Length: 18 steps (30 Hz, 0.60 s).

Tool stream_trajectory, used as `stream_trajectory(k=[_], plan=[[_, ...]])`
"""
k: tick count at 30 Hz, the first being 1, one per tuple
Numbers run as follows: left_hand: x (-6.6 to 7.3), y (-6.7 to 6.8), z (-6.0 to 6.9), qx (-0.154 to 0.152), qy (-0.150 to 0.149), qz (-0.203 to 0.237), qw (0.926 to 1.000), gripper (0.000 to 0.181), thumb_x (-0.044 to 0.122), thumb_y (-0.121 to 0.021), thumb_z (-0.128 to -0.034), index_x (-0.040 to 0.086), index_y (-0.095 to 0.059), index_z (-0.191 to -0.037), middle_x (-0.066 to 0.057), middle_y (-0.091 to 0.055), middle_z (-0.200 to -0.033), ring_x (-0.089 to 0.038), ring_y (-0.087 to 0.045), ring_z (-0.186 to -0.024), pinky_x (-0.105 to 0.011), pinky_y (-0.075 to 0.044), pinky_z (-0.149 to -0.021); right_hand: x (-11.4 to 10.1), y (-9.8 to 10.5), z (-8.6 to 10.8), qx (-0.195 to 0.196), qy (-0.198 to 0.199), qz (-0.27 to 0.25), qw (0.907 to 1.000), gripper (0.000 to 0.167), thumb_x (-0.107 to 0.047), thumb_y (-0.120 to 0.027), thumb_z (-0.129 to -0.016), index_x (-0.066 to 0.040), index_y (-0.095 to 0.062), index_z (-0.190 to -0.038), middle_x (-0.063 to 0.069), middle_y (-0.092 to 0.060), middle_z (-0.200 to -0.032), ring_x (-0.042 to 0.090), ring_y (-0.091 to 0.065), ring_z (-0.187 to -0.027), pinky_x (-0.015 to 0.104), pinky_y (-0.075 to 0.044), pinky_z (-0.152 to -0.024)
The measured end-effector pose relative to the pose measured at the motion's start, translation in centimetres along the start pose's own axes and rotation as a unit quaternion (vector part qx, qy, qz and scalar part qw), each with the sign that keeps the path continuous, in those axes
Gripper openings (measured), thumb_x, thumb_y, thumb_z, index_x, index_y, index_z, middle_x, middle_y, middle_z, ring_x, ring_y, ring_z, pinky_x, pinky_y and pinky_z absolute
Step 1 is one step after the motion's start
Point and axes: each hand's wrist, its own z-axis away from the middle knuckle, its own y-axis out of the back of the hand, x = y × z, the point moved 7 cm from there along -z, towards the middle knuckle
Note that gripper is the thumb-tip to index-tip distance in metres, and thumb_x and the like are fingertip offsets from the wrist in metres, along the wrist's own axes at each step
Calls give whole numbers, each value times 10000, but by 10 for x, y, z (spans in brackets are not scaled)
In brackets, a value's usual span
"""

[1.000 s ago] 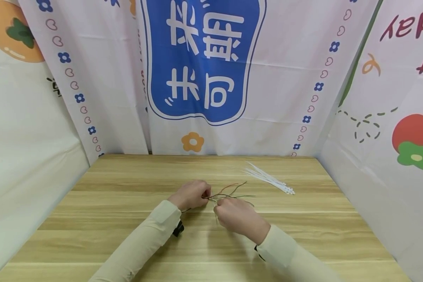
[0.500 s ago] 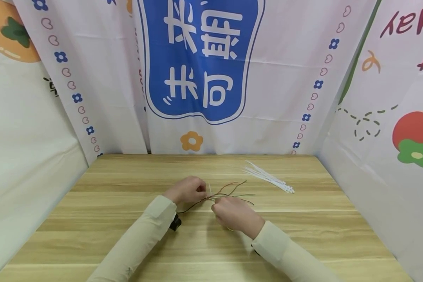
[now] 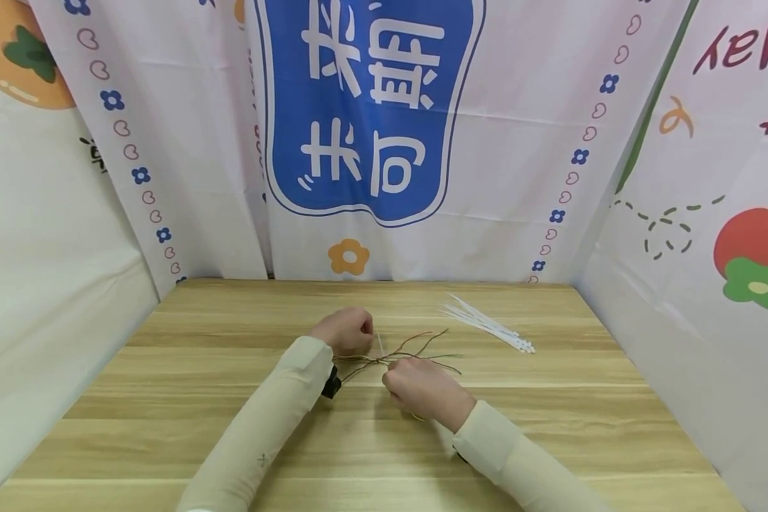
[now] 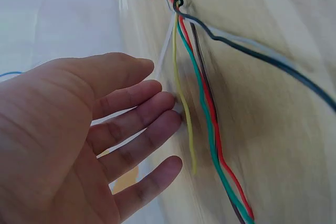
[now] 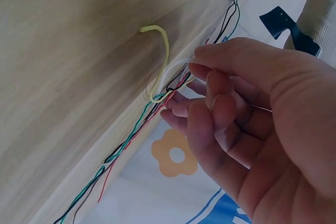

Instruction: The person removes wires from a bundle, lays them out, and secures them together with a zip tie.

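Observation:
A bundle of thin coloured wires (image 3: 374,360) lies on the table between the hands; red, green, yellow, black and white strands show in the left wrist view. A white cable tie (image 3: 380,345) is at the bundle, one end sticking out towards the far side. My right hand (image 3: 429,387) pinches part of this cable tie (image 5: 177,64) between thumb and forefinger, close against the wires (image 5: 139,121). Just beyond the bundle is my left hand (image 3: 350,331), its fingers (image 4: 142,140) loosely spread near the tie and a loose yellow wire (image 4: 184,100), with nothing held.
Several loose white cable ties (image 3: 489,325) lie at the back right of the wooden table (image 3: 230,320). Printed cloth (image 3: 499,163) hangs behind and along both sides. Dark cameras (image 3: 331,384) sit at the wrists.
My left hand has come away from the wire bundle and shifted towards the back of the table, uncovering the wires and one end of the tie. My right hand has barely moved.

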Motion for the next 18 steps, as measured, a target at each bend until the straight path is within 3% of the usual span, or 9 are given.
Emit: stream_trajectory(k=[9, 18], plan=[[-7, 0, -15, 137, 250, 69, 9996, 26, 65, -664, -929, 42, -669, -941, -34, -640, -825, -156, -554, -728, -279, -443, -676, 1, -6, -5, -152, 12, -35, 9999, 446, 12, -701, -867, -206, -422, -595, -81, -455, -628, 49, -360, -576, 210, -372, -552], [-12, -5, -27, 172, 402, -80, 9990, 228, 231, -771, -953, 47, -637, -945, -22, -543, -780, -160, -503, -705, -298, -415, -671, 0, -6, -8, -183, -13, 13, 9998, 447, 19, -697, -848, -212, -422, -581, -88, -484, -621, 42, -367, -553, 201, -371, -518]])
